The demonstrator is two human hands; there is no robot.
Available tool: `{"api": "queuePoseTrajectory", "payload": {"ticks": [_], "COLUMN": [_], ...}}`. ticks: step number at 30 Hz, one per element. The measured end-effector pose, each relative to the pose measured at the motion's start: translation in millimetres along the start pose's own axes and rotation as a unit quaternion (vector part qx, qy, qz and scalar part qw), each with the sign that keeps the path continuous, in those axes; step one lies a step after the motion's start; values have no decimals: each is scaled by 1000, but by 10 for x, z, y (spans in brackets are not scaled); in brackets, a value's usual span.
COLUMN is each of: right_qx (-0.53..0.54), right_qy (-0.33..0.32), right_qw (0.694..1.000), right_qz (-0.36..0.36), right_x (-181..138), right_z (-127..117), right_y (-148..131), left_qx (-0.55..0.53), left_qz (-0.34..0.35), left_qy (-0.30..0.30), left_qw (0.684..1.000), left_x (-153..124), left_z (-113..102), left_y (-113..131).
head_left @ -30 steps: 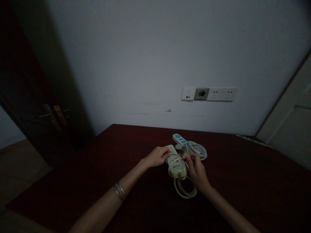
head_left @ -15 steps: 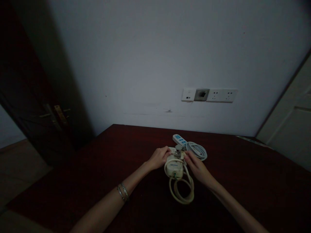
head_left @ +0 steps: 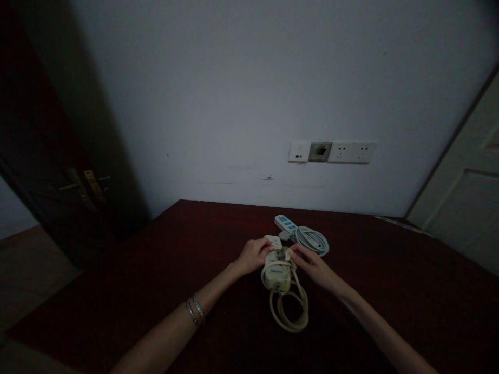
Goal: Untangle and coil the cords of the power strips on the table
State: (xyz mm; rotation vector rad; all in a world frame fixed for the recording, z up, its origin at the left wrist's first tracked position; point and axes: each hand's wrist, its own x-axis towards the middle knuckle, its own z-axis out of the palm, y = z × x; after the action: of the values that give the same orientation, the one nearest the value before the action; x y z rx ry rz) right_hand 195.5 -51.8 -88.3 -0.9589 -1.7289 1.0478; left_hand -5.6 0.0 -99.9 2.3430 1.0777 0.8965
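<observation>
An off-white power strip (head_left: 277,279) lies on the dark red table, its cream cord (head_left: 289,328) wrapped round it and looping toward me. My left hand (head_left: 252,256) is closed on the strip's left side near its far end. On the right, my right hand (head_left: 314,266) pinches the cord's plug (head_left: 287,254) between thumb and fingers, just over the strip's sockets. Whether the plug's pins touch the strip I cannot tell. Just beyond lies a second, white power strip (head_left: 286,224) with blue sockets, beside its coiled grey cord (head_left: 314,240).
The dark red table (head_left: 218,223) stands against a pale wall (head_left: 218,104). Wall sockets (head_left: 352,152) sit above its back edge. A dark door (head_left: 50,218) with a handle is at the left, a pale door (head_left: 468,197) at the right.
The view has shifted a little, so everything sits slightly further left. My right hand has turned the plug slightly over the strip, and more of the strip's far end shows. Both hands keep their hold.
</observation>
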Motion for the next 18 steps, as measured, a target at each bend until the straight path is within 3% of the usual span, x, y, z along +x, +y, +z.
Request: {"api": "queuePoseTrajectory", "payload": {"ticks": [4, 8, 10, 13, 18], "right_qx": [95, 123, 105, 84, 73], "right_qy": [2, 37, 59, 87, 129], "right_qw": [994, 988, 989, 989, 986], "right_qz": [58, 85, 88, 91, 82], "right_x": [4, 14, 24, 33, 23], "right_z": [22, 59, 78, 109, 189], "right_y": [74, 121, 146, 185, 178], "left_qx": [-85, -185, -151, -19, 67], "left_qz": [-3, 10, 32, 74, 108], "left_qy": [-44, -140, -158, -196, -266], "left_qw": [995, 973, 975, 978, 956], "left_x": [69, 110, 105, 80, 45], "left_z": [-107, -339, -476, -633, -665], "left_y": [-47, -24, 51, 219, 367]}}
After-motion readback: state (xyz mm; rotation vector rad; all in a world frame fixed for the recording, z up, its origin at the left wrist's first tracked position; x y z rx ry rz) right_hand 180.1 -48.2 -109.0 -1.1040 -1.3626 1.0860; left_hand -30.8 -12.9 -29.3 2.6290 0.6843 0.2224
